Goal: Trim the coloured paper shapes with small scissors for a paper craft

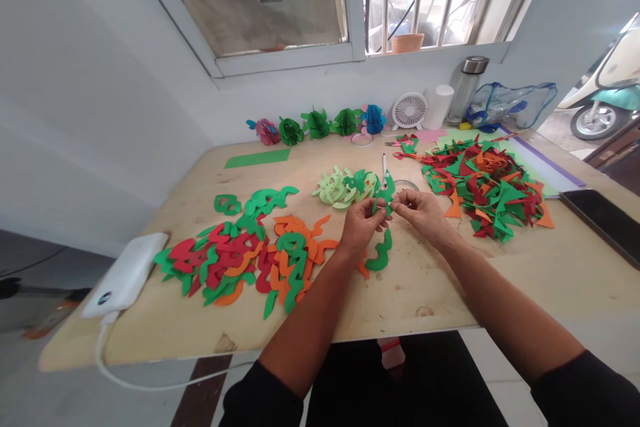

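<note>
My left hand [364, 221] and my right hand [419, 210] meet over the middle of the table, both pinching a small green paper cutout [386, 192]. Just below the fingers lies a wavy green paper strip [382, 255]. Behind the left hand is a pile of pale green paper cutouts [332, 189]. To the left spread red paper cutouts [225, 250], orange paper cutouts [315, 247] and more green ones. A white pen [384, 167] lies beyond the hands, partly behind the held piece.
Paper scraps [500, 193] are heaped at the right, near a black phone [603, 223]. A white power bank [125, 273] with a cable sits at the left edge. Along the wall stand honeycomb paper figures [317, 124], a small fan [410, 111] and a glass bottle [465, 93].
</note>
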Tool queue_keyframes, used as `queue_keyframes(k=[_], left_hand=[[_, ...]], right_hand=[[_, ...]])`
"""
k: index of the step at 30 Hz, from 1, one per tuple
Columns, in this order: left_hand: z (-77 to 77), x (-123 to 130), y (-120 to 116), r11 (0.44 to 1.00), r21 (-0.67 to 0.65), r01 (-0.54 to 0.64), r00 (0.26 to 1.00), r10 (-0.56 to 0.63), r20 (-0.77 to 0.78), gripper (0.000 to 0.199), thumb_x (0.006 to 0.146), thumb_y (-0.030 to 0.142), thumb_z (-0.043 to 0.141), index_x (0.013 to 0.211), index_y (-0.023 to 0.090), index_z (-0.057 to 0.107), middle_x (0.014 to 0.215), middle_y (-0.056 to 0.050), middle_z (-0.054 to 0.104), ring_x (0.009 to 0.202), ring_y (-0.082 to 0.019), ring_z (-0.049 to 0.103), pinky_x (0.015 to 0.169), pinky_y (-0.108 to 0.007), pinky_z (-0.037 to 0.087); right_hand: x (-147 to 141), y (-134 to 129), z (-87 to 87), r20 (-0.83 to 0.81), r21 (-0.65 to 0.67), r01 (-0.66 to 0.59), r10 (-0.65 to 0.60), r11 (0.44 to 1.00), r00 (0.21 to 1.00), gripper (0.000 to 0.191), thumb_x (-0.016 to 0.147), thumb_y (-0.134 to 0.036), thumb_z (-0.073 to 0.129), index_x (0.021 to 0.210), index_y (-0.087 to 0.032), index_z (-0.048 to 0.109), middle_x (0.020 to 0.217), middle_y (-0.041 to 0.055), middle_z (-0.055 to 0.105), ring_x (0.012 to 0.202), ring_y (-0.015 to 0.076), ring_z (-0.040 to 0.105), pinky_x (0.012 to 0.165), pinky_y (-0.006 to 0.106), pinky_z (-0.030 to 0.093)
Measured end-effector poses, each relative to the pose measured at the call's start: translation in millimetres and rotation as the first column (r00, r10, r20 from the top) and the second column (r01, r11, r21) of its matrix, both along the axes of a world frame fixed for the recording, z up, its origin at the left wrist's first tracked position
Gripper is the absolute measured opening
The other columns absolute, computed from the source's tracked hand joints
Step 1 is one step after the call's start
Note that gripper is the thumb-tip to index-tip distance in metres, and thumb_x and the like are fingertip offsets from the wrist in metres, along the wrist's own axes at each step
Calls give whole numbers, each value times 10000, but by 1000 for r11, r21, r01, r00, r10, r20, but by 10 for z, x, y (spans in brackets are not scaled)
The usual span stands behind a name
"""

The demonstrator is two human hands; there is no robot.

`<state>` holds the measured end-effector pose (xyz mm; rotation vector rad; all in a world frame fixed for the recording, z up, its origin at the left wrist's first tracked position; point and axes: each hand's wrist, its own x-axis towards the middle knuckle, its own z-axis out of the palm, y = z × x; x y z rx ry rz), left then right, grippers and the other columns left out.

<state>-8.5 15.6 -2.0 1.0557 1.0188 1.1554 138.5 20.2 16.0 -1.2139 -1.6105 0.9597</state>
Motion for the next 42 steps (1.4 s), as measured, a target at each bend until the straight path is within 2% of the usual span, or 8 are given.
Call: queue_keyframes(k=[13, 26, 35, 42], left_hand=[[49, 4, -27, 1000, 24, 4, 1000, -4, -12, 205, 626, 307, 708, 732, 152, 625, 604, -3, 630, 515, -102, 565, 502, -221, 413], [70, 11, -37, 998, 52, -45, 998, 47, -43, 200, 638, 338, 696, 663, 159, 610, 567, 22, 575, 513, -98, 544, 503, -219, 400], [-6, 16, -6, 983, 159, -89, 990, 105, -94, 107, 652, 249, 650, 631, 157, 602, 572, 24, 572, 531, -92, 537, 544, -220, 415], [0, 24, -12, 977, 181, -113, 985, 133, -107, 101, 650, 239, 639, 625, 150, 596, 553, 27, 569, 515, -86, 529, 537, -211, 418]], right_hand=[[-3, -3, -18, 23, 29, -6, 6, 1000, 1000, 211, 743, -368, 585, 646, -183, 553, 569, -11, 511, 540, 111, 444, 500, 245, 333], [-16, -14, -23, 87, 40, 13, -16, 999, 996, 159, 721, -298, 573, 616, -181, 547, 559, -15, 495, 527, 103, 421, 495, 244, 314], [-32, -21, -18, 173, 66, 30, -41, 997, 984, 131, 718, -265, 558, 624, -173, 563, 533, -22, 493, 497, 91, 405, 485, 227, 317], [-39, -35, -24, 205, 100, 52, -72, 994, 976, 177, 733, -284, 536, 598, -170, 523, 550, -23, 475, 520, 90, 401, 494, 220, 312]])
